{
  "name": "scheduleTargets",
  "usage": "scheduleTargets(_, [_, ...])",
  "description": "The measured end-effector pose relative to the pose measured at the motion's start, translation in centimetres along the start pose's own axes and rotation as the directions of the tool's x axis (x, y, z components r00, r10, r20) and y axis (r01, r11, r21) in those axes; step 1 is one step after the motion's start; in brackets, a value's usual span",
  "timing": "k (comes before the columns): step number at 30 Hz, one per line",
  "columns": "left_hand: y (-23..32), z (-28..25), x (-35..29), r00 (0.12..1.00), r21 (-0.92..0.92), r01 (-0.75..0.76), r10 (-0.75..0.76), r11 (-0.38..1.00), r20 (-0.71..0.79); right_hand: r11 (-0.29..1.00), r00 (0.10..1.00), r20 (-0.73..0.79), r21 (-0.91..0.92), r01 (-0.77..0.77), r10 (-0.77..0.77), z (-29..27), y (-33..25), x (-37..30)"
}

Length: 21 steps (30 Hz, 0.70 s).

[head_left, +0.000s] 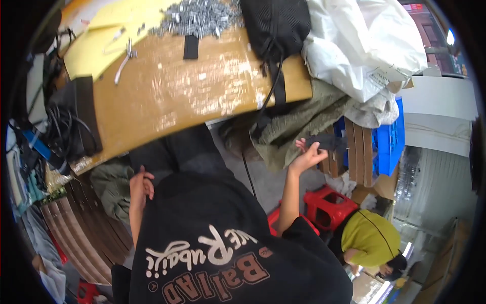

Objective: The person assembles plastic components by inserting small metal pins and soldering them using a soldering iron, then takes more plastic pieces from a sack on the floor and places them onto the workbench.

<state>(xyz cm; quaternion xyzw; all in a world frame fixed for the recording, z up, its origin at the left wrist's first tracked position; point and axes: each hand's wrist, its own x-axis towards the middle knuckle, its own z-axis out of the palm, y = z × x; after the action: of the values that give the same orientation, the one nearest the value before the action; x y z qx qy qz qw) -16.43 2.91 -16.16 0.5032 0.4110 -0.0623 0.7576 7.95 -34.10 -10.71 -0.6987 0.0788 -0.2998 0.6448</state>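
Out to the right, beside the table's corner, my right hand pinches a flat black strip between thumb and fingers. The strip points away to the right, over a stack of brown cardboard; its exact kind is hard to make out. My left hand rests by my lap on the left, fingers loosely bent and apart, with nothing in it. On the brown table lies a short black strip, just below a heap of small grey metal parts.
A black bag and a white plastic bag sit at the table's right end. Beyond are a blue crate and red stools. A person in a yellow-green top bends at lower right. Cables crowd the left edge.
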Motion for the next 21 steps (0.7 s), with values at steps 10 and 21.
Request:
scheduleTargets(10, [-0.1, -0.1, -1.1, 0.994, -0.107, 0.103, -0.098, 0.989, 0.048, 0.791, 0.96, -0.266, -0.604, -0.098, -0.084, -4.9, 19.5, 2.6])
scheduleTargets(21, [0.1, -0.7, 0.0, 0.99, -0.147, 0.128, -0.118, 0.981, 0.074, 0.712, 0.906, -0.423, -0.639, -0.292, -0.008, -7.5, 17.3, 3.0])
